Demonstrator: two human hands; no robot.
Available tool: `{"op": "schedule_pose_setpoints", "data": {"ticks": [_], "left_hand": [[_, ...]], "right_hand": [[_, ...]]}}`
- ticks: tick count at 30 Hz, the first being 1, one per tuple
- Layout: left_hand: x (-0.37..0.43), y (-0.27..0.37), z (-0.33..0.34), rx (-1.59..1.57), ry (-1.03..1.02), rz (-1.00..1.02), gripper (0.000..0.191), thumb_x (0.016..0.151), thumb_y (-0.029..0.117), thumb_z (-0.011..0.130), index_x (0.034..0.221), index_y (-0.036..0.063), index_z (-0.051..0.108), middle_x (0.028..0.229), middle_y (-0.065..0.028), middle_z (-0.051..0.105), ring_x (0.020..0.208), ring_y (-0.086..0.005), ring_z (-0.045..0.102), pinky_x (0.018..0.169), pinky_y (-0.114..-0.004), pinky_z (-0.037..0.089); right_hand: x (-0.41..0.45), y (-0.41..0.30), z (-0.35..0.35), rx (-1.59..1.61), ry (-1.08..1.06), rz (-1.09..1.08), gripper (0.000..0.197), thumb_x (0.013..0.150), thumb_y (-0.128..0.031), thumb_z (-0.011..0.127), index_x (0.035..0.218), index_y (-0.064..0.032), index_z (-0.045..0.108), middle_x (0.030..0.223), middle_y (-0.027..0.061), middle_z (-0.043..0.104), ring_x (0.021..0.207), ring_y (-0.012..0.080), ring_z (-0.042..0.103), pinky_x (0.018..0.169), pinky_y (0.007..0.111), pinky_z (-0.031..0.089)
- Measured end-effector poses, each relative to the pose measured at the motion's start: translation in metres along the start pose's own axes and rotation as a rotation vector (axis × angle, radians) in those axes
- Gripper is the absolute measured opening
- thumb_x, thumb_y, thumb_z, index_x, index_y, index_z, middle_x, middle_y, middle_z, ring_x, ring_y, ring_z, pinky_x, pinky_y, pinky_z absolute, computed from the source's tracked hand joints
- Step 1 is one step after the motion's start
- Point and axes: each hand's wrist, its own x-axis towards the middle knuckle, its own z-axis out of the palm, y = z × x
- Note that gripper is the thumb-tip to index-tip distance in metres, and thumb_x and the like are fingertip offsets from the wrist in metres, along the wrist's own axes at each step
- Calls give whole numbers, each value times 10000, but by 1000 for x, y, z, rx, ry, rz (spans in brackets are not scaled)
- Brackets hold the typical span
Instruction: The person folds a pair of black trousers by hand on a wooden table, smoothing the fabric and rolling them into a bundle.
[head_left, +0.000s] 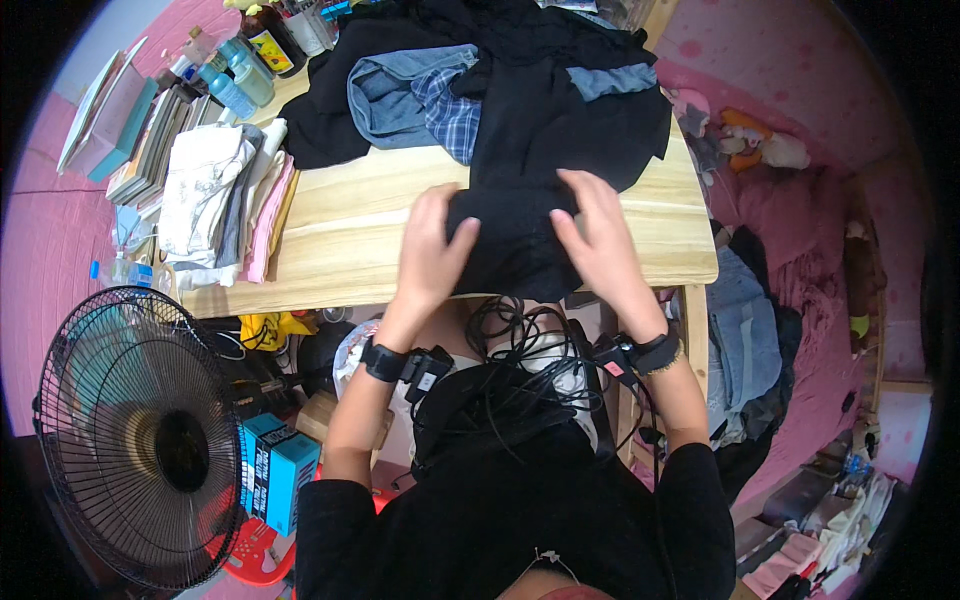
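Note:
Black cloth (514, 244), possibly a garment, lies in front of me on the wooden table, its lower end at the front edge. My left hand (433, 247) is at its left edge, with the thumb spread over the fabric. Opposite it, my right hand (598, 232) is at the right edge, fingers and thumb apart. Neither hand visibly grips the cloth. Farther back, the black fabric runs into a heap with a blue denim piece (386, 97) and blue plaid cloth (454, 112). Where one black piece ends and another begins is unclear.
On the table's (337, 240) left stand a stack of folded clothes (210, 195), books (142, 150) and several bottles (232, 90). A black fan (142, 442) is at lower left. Coiled black cables (525, 337) hang over my lap. Jeans (742, 337) lie on the right.

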Motion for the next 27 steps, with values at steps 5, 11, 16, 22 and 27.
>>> {"op": "schedule_pose_setpoints", "data": {"ticks": [5,11,16,22,27], "left_hand": [[-20,2,41,502,-178,213,661,858,349,563,1401,51,335,1439,-193,314,1342,-350,269,1084,-538,186],[-24,4,43,528,-195,193,735,815,402,577,1416,66,320,1448,-186,304,1351,-336,254,1083,-546,167],[-22,3,42,564,-228,171,758,841,443,538,1441,64,271,1484,-193,246,1383,-344,200,1101,-547,110],[0,7,19,225,-348,57,632,871,401,545,1367,48,375,1439,-207,316,1350,-376,252,1084,-556,159],[43,16,23,-30,-287,192,339,879,210,569,1150,6,553,1191,-186,552,1138,-330,509,972,-364,384]], "right_hand": [[-2,0,39,-294,-238,-131,541,836,-270,613,1321,-88,459,1375,132,426,1307,339,345,1053,526,280],[-1,17,40,-191,-316,-83,689,748,-331,707,1355,-149,437,1379,124,424,1308,347,343,1054,523,291],[3,19,36,-16,-320,-41,795,719,-330,736,1402,-153,369,1413,154,370,1321,369,315,1075,483,274],[-24,34,19,287,-46,154,655,798,-276,688,1323,-49,369,1354,201,361,1286,354,320,1074,407,264],[-47,21,4,86,-81,245,332,781,-255,713,967,-46,535,1030,138,472,1014,310,420,912,401,357]]}}
